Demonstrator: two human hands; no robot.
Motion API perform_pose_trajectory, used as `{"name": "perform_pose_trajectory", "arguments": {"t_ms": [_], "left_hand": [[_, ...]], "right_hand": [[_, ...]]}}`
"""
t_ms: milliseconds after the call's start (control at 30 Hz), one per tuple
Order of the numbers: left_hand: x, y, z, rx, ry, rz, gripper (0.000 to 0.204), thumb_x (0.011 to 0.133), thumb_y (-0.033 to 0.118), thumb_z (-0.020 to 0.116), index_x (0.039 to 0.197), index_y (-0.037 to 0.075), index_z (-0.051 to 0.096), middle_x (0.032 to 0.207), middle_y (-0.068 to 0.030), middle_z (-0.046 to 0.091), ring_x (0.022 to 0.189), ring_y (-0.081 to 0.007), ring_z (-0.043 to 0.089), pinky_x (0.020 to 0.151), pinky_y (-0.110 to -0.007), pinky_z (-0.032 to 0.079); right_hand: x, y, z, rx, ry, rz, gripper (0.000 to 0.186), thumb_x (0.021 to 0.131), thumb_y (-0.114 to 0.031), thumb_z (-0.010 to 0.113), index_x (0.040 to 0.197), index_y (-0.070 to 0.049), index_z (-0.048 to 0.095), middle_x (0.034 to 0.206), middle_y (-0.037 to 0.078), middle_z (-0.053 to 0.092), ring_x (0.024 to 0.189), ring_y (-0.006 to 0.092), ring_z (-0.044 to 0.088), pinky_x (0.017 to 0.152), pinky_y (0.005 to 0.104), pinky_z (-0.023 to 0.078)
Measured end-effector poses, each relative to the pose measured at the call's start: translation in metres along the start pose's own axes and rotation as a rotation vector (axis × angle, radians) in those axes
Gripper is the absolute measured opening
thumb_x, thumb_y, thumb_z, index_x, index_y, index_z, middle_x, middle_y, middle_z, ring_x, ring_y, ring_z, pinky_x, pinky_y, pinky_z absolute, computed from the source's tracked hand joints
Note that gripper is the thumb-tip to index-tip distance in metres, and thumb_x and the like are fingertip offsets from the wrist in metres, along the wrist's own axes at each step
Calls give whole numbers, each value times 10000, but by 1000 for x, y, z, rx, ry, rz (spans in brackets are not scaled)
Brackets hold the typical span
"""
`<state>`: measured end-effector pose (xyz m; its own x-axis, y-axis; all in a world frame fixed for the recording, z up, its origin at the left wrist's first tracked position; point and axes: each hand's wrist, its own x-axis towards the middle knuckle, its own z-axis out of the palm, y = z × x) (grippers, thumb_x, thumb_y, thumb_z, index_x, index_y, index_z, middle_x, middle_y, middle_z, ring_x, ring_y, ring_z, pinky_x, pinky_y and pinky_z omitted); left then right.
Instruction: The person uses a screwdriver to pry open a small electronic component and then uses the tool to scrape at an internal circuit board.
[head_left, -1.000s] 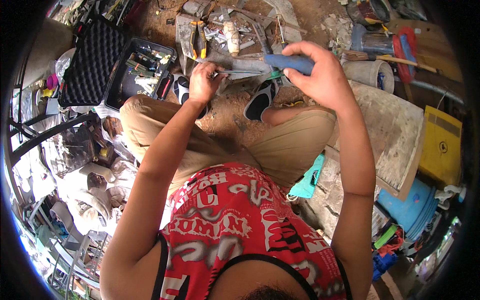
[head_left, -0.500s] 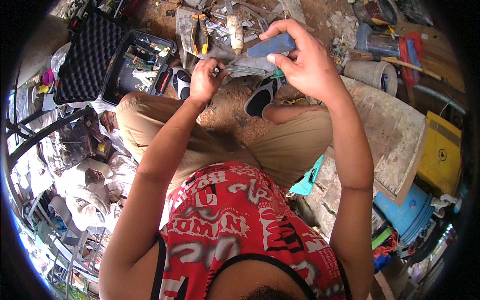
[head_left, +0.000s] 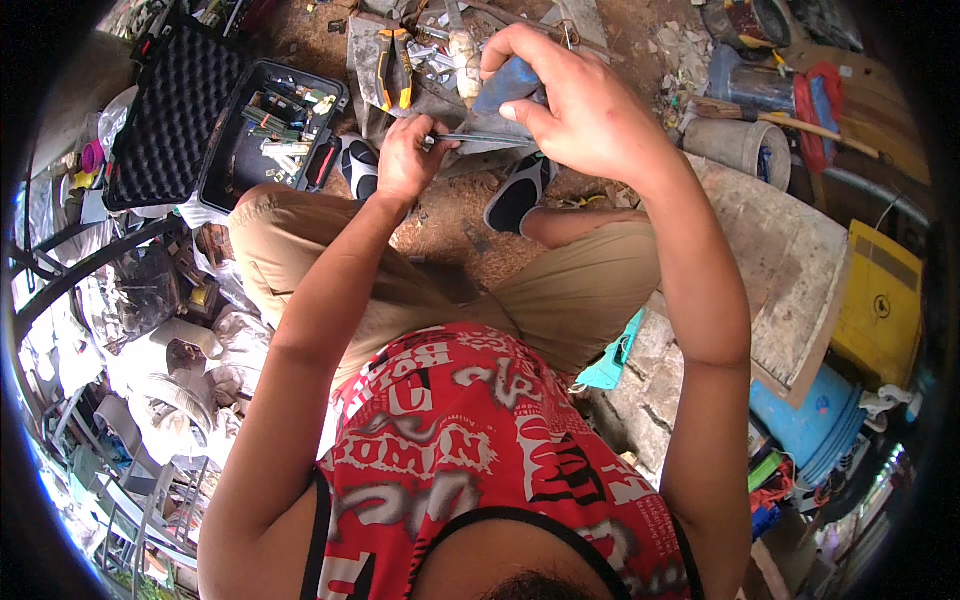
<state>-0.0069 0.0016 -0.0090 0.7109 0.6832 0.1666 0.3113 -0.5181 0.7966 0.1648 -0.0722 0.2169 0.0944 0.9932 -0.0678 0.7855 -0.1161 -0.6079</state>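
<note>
Blue block [head_left: 508, 86] in R hand [head_left: 585, 108], fingers curled round it; L hand [head_left: 408, 160] fingers pinching thin metal strip [head_left: 492, 139], btwn hands, near block. Step: prob. lining up both; next calls for steady L pinch.

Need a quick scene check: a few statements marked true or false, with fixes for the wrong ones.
1. The right hand holds a blue object. True.
2. The orange-and-black pliers lie farther out than the left hand. True.
3. The left hand is empty. False: it holds a thin metal strip.
4. The black case is shut. False: its foam-lined lid is open.
5. The yellow panel is on the right side of the picture. True.
</note>
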Motion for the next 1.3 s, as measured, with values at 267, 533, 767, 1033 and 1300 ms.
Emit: {"name": "perform_pose_trajectory", "arguments": {"t_ms": [267,533,767,1033,1300], "left_hand": [[4,7,6,70,35,86,298,696,252,792,878,62,651,839,-103,639,843,-324,584,773,-404,454],[8,0,9,66,-17,36,335,708,337,768,872,59,678,815,-116,646,831,-334,590,784,-419,442],[9,-2,12,22,0,65,344,705,340,772,868,51,680,800,-124,652,811,-335,595,767,-417,445],[8,-4,13,6,28,62,328,707,350,772,853,67,698,794,-112,658,799,-321,604,767,-400,454],[9,2,9,27,-7,40,311,709,350,773,864,88,713,817,-96,669,795,-309,608,792,-396,455]], "right_hand": [[6,6,8,20,31,-33,387,785,-52,646,1134,-136,499,859,159,662,838,369,651,729,458,499],[29,-21,-37,210,-440,196,710,859,-109,612,1423,-133,182,1182,220,557,999,356,616,877,411,504],[9,-11,4,-22,-21,102,843,871,-74,584,1511,-147,40,1390,275,408,1145,415,549,983,460,470],[12,22,37,-153,442,-372,913,800,-29,645,1506,-92,70,1486,253,263,1317,385,389,1086,418,365],[-16,21,42,255,203,-186,801,794,-106,715,1454,-133,263,1270,208,545,1066,352,604,888,414,499]]}}
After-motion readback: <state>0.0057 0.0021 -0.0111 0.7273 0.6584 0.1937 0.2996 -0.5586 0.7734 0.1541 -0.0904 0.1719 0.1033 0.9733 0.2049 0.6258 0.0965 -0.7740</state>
